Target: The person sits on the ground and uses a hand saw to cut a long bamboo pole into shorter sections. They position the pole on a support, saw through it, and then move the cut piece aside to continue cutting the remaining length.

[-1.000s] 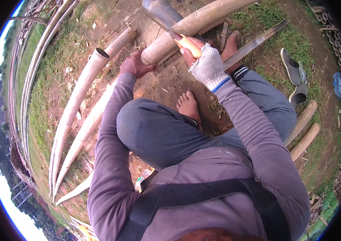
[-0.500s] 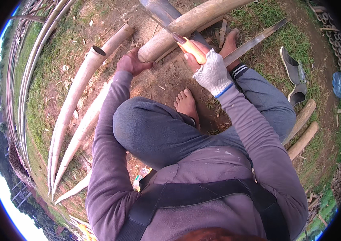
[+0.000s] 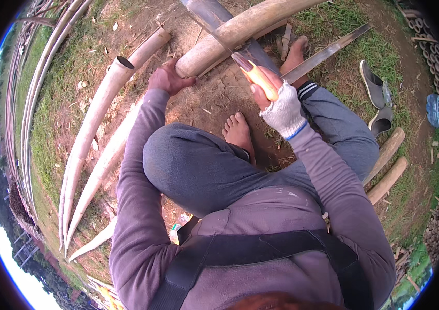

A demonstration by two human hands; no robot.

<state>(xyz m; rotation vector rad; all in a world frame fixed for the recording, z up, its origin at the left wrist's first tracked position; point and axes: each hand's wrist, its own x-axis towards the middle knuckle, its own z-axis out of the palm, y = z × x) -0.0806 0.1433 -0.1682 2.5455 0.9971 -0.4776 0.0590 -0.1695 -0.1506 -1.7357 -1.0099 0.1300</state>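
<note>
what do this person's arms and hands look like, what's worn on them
Both arms are covered by long, loose greyish-purple sleeves of one sweatshirt. The left hand is bare, the sleeve cuff ending at the wrist. The right hand wears a light grey knitted glove with a blue band at its cuff; the fingertips stick out uncovered.

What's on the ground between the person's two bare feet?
In the head view, only bare soil and small chips lie between the near foot and the far foot.
</note>
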